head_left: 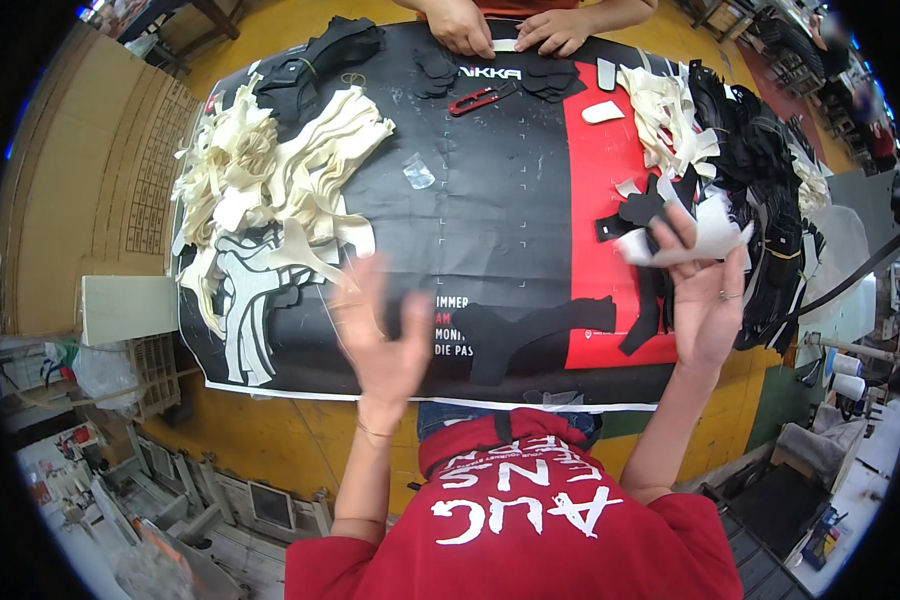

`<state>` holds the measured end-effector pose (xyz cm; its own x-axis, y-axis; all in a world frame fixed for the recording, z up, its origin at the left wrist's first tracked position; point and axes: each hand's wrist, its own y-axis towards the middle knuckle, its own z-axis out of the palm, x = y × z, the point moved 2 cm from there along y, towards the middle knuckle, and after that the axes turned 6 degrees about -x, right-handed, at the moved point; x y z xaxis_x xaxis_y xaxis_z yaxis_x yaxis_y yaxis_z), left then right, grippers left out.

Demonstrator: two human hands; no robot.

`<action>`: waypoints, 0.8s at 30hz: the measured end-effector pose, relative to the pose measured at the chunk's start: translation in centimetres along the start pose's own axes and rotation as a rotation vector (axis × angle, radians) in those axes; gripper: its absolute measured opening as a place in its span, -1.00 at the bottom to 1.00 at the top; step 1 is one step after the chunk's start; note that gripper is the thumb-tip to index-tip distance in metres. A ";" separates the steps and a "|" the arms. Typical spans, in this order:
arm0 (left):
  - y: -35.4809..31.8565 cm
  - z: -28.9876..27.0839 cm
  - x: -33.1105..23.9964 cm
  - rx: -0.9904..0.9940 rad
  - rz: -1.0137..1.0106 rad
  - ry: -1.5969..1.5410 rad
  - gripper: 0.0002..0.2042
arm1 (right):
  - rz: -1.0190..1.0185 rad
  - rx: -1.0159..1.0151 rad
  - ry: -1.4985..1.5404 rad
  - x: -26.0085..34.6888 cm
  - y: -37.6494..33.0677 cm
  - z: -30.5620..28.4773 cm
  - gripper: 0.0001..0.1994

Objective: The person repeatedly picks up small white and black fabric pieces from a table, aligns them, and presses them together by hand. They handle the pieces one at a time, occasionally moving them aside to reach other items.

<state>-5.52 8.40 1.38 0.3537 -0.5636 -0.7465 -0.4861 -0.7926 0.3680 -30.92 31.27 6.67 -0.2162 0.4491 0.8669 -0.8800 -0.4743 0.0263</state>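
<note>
White piece (712,230) sits in the right hand (705,295), fingers part-curled round it, long axis sideways over the table (500,240). Left hand (385,340) is spread wide, blurry but probably empty, nearer the flat black piece (535,328).

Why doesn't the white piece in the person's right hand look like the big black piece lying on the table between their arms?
The white piece is pale, but the black piece is dark. The white piece is held up in the right hand, while the black piece lies spread out on the table. Both look like thin, cut-out pieces.
</note>
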 end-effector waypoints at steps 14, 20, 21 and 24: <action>2.5 5.2 -3.3 0.600 0.405 -0.083 -0.77 | 0.065 -0.134 0.072 -0.2 -2.8 -2.1 -0.57; 5.2 4.1 -4.7 0.566 0.223 -0.374 -0.75 | 0.010 0.094 -0.132 0.4 -3.8 -1.5 -0.30; 6.2 4.4 -4.4 0.600 0.179 -0.342 -0.73 | 0.009 0.063 -0.141 0.5 -3.7 -1.6 -0.36; 9.8 6.9 -2.6 0.586 0.155 -0.249 -0.67 | -0.001 0.000 -0.214 1.2 -2.9 -1.3 -0.53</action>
<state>-16.67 3.70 3.08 0.0834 -0.5342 -0.8412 -0.8962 -0.4093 0.1711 -29.19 34.22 6.98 -0.1203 0.2783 0.9529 -0.8802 -0.4738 0.0273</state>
